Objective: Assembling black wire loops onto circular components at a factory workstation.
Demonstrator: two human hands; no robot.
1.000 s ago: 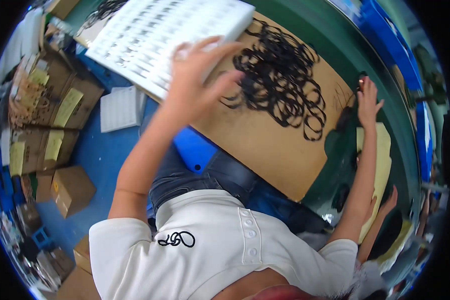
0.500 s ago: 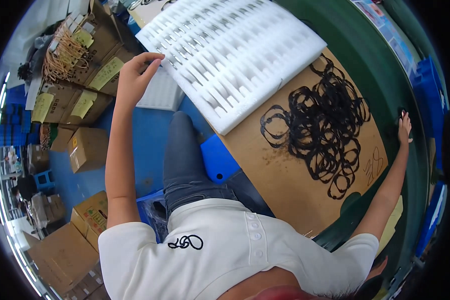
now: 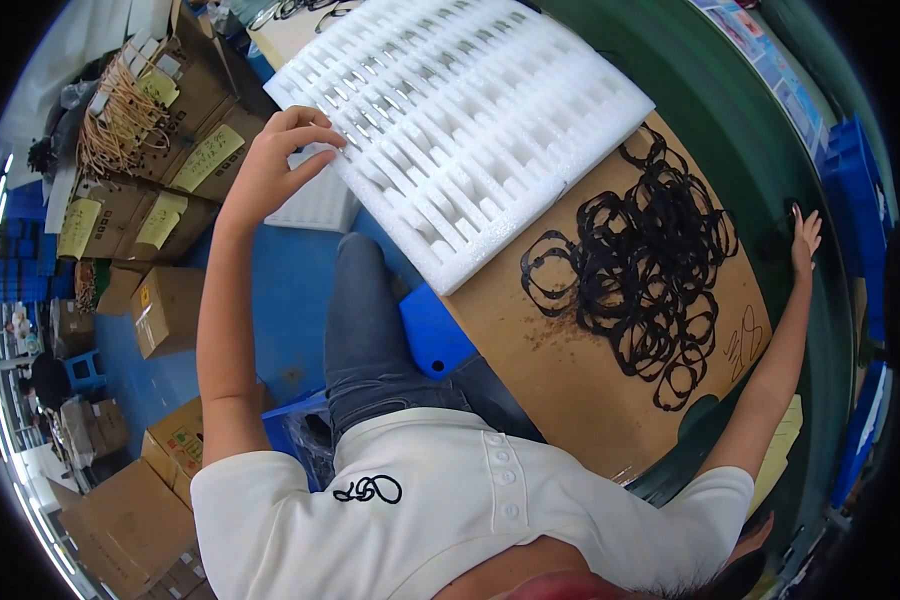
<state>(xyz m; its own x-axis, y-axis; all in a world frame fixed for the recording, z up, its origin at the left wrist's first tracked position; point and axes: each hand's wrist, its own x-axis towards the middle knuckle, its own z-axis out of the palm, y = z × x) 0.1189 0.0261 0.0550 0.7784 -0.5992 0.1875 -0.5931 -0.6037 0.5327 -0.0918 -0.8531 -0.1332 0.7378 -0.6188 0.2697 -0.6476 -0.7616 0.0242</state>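
L hand at left edge of white foam tray, fingers bent, thumb apart from them; can't tell if a small pc is pinched at the tips. R hand well right of tray, at green bench, fingers loosely spread; small dark thing by its tips, can't tell if gripped.

Tray = thick rectangular slab, set askew, partly over brown cardboard sheet, w/ rows of narrow parallel slots. Shiny metal-looking pcs sit in slots toward its far left part.

Black rings piled on sheet, right of tray & nearer the person: thin, tangled, dark specks alongside.

Left of tray: stacked cardboard boxes w/ yellow notes, bundle of tan wires at top; also 2nd slotted white tray, partly hidden by L hand. Below tray's near corner: blue bin, contents hidden. Further toward person: blue crate w/ clear plastic in it.
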